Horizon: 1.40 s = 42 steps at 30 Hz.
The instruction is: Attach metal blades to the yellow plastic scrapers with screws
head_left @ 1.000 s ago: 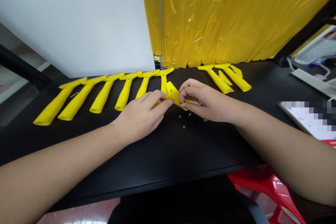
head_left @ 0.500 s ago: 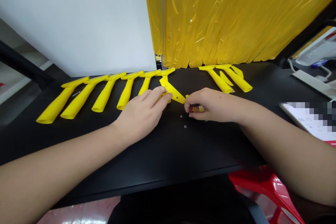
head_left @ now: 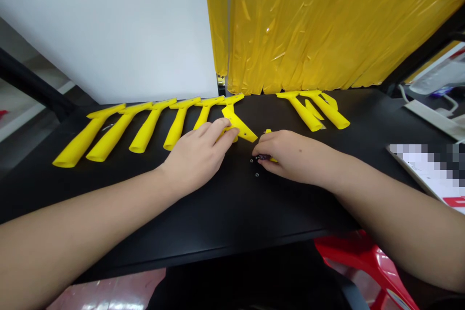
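Observation:
My left hand [head_left: 203,155] is closed round a yellow T-shaped scraper handle [head_left: 240,126]. Its flat head, with small holes, sticks out past my fingertips, while the grip is mostly hidden under my palm. To the right, my right hand [head_left: 283,155] pinches a small dark purple tool [head_left: 265,157] with a thin metal tip, low over the table. A small metal nut [head_left: 251,161] lies by that tip, and a second nut [head_left: 257,175] is slightly nearer me. Partly behind my right fingers shows a small yellow piece [head_left: 268,131].
Several yellow scraper handles [head_left: 143,128] are lined up along the back left of the black table [head_left: 203,223]. More handles [head_left: 305,112] and flat yellow pieces lie at back right. A white board [head_left: 109,29] and yellow plastic sheeting [head_left: 308,24] stand behind. A pale device [head_left: 417,169] is at right.
My right hand has moved slightly down, and the dark tool's tip now points left beside the upper nut. The left hand keeps its hold on the scraper handle.

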Available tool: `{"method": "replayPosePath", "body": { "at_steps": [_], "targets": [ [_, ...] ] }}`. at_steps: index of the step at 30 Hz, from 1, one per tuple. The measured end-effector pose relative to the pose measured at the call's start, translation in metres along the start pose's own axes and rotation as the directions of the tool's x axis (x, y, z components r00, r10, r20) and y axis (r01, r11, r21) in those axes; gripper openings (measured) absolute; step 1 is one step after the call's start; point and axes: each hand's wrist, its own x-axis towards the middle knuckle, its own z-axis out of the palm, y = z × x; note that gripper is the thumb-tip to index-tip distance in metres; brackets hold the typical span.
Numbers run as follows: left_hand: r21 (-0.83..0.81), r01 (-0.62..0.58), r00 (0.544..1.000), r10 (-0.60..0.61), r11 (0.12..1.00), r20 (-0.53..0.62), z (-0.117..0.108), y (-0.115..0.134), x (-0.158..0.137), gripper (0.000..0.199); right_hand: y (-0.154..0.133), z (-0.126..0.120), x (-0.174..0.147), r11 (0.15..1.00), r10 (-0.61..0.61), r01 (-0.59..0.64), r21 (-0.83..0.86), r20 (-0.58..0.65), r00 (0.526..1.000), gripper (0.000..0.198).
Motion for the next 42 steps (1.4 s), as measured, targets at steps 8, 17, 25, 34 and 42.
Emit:
{"method": "replayPosePath", "body": {
  "at_steps": [8,17,25,34,42],
  "targets": [
    [-0.001,-0.002,1.000,0.002,1.000,-0.003,0.000,0.001,0.000,0.038,0.004,-0.003,-0.005,0.997,0.066,-0.067,-0.026,-0.023,0.998,0.022],
    [-0.003,0.003,1.000,-0.003,1.000,0.031,0.000,0.001,0.000,0.039,0.002,-0.003,-0.004,0.993,0.051,-0.050,0.103,-0.004,0.999,0.025],
    [0.003,0.018,0.998,-0.018,1.000,0.066,-0.003,0.002,0.001,0.039,-0.011,0.005,-0.004,0.996,0.033,-0.034,0.087,0.019,0.999,0.030],
    [-0.015,0.019,0.996,-0.017,1.000,0.083,-0.001,0.001,0.000,0.041,-0.010,0.002,-0.006,0.998,0.065,-0.065,0.004,-0.009,0.998,0.017],
    [0.000,0.012,0.999,-0.012,1.000,0.047,0.000,0.001,0.000,0.038,0.000,0.002,-0.002,0.995,0.089,-0.090,0.043,0.022,0.996,0.013]
  ]
}}
